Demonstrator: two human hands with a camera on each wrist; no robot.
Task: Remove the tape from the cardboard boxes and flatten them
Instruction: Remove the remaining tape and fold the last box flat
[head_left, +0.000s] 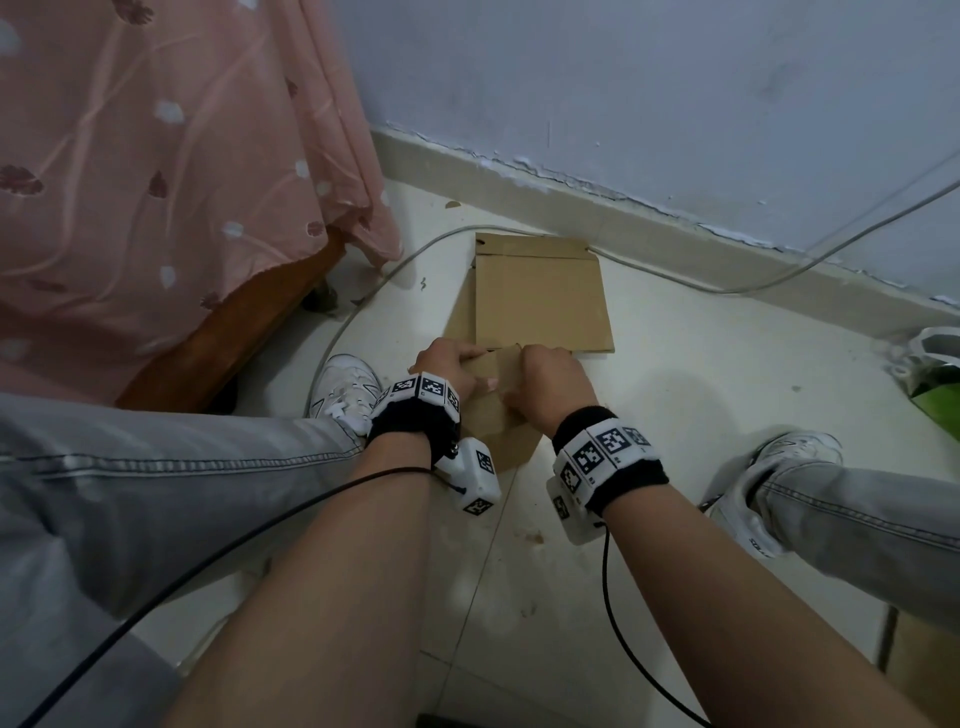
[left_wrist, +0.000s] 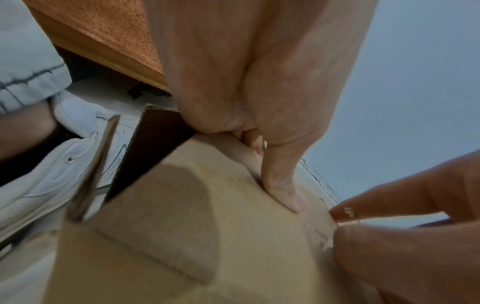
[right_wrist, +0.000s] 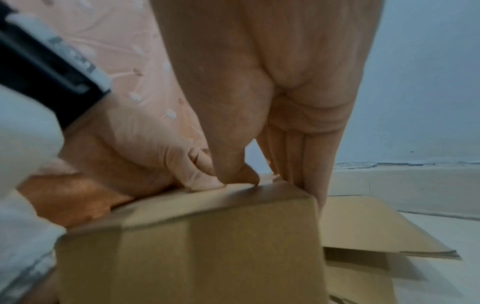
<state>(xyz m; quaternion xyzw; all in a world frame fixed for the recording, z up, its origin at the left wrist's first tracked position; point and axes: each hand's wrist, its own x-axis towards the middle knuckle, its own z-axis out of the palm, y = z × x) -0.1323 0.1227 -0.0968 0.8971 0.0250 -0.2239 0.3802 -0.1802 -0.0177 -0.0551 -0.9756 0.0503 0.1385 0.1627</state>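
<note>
Left hand (head_left: 449, 366) and right hand (head_left: 551, 387), fingers curled, gripping cardboard box (head_left: 498, 410).

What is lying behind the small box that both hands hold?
Behind the small box lies flattened cardboard on the floor, toward the wall. The hands cover its near edge.

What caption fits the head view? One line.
Both hands, left and right, grip a cardboard box beside flattened cardboard.
</note>
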